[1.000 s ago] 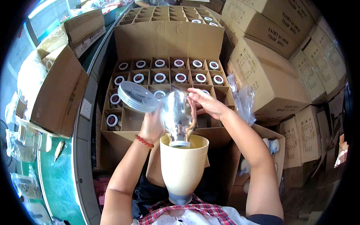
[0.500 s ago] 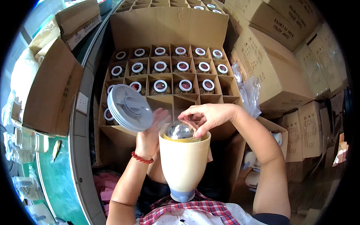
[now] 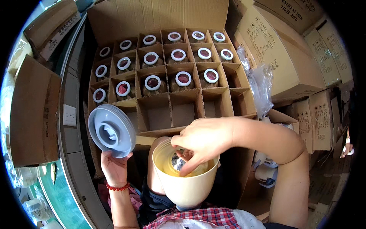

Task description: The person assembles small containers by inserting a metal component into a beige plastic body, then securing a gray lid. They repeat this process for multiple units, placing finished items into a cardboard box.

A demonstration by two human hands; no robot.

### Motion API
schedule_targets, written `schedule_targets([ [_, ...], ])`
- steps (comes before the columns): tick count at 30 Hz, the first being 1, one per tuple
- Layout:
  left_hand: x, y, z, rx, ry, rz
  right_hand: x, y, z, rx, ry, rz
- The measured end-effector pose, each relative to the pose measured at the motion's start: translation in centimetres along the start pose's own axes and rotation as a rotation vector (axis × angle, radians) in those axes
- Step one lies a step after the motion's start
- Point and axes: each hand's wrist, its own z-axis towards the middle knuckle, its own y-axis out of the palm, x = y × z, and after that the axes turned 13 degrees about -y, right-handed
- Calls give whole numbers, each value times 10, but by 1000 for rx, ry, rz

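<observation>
My left hand (image 3: 114, 168) grips a grey-blue round plastic screw base (image 3: 127, 126) by its lower rim, its ringed face with a raised centre showing. Between my legs stands a cream flask body (image 3: 187, 189), wide end up, its narrow grey-blue end against my lap. Inside it sits a silvery glass flask liner (image 3: 177, 162), only partly visible. My right hand (image 3: 206, 139) reaches over the rim, with its thumb and fingers down in the opening at the liner. The fingertips are partly hidden there.
Ahead is a divided carton (image 3: 185, 112) with several white-ringed glass liners in its cells; the nearest cells are unfilled. Clear plastic bags (image 3: 263, 89) hang at its right edge. Stacked cartons (image 3: 274, 57) line the right; a green-topped counter (image 3: 63, 194) runs along the left.
The glass liner has sunk deeper into the flask body, with my right hand following it in. My left hand has carried the screw base left and down. The view has shifted.
</observation>
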Motion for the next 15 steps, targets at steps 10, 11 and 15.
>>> schedule_targets([
  [10,3,23,5,-97,168,149,-13,-15,-4,13,101,-245],
  [11,4,28,5,-113,174,193,-3,-14,-12,268,87,-190],
  [15,-1,47,14,-254,244,406,29,5,-20,874,-207,767],
])
